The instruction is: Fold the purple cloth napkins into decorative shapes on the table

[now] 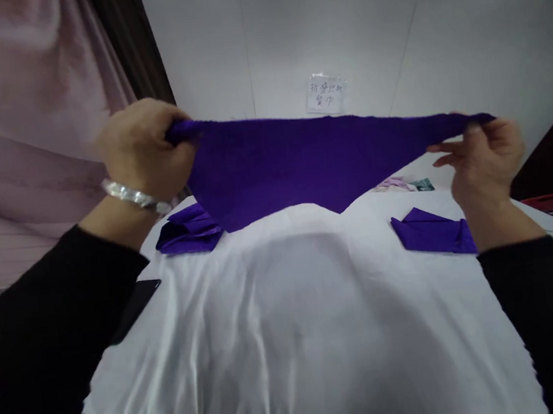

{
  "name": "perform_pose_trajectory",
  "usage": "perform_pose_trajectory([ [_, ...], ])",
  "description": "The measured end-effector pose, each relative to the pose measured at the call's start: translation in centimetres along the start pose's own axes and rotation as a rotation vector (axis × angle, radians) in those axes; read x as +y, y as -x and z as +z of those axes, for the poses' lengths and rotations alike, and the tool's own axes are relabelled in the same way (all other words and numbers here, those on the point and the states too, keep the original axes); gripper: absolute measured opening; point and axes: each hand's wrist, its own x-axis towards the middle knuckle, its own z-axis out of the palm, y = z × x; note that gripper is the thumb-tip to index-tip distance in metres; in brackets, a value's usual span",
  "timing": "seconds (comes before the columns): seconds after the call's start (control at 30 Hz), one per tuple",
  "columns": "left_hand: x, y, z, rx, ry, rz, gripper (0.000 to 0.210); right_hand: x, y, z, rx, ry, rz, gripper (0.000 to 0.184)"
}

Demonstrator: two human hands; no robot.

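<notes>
White tablecloth point(314, 310) beneath; held purple cloth point(296, 161) stretches sideways, corners hanging down.

Left arm point(68, 293): one, black-sleeved, reaching up and inward from the lower left; wrist point(116, 216) bare, with a silvery bracelet. Left hand point(145, 146): raised, back turned to view, fingers curled in a closed grip, outline blurred. Right arm point(546, 308): one, black-sleeved, rising from the lower right, wrist bare. Right hand point(485, 158): raised slightly lower, thumb pressed in a pinch, two fingers pointing leftward. Hands well apart.
</notes>
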Motion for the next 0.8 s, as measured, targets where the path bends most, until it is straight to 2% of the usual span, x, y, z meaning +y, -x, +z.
perform_pose_trajectory([
  [0.1, -0.8, 5.5, -0.6, -0.114, -0.038, 0.066, 0.027, -2.2, 4.6, -2.7, -0.073, 0.007, 0.093, 0.006],
  [0.27, -1.0, 15.7, 2.0, -0.514, 0.083, 0.215, 0.017, -0.3, 13.0, -7.4, -0.221, 0.118, 0.342, 0.020],
  [0.37, -0.5, 21.3, 3.1, -0.606, 0.195, 0.281, 0.014, 1.2, 17.4, -9.7, -0.354, 0.279, 0.425, 0.022],
  [0.47, -0.1, 25.8, 3.4, -0.659, 0.276, 0.316, 0.016, 1.5, 21.2, -11.2, -0.466, 0.315, 0.504, 0.023],
  [0.63, -0.6, 30.2, 2.0, -0.721, 0.366, 0.262, 0.019, 0.2, 25.2, -12.9, -0.584, 0.356, 0.580, 0.026],
  [0.7, -1.2, 30.8, 0.9, -0.740, 0.414, 0.185, 0.019, -0.8, 25.9, -13.7, -0.616, 0.381, 0.613, 0.026],
  [0.8, -2.4, 30.8, -1.0, -0.803, 0.575, -0.004, 0.013, -2.3, 26.4, -15.0, -0.621, 0.378, 0.654, 0.024],
])
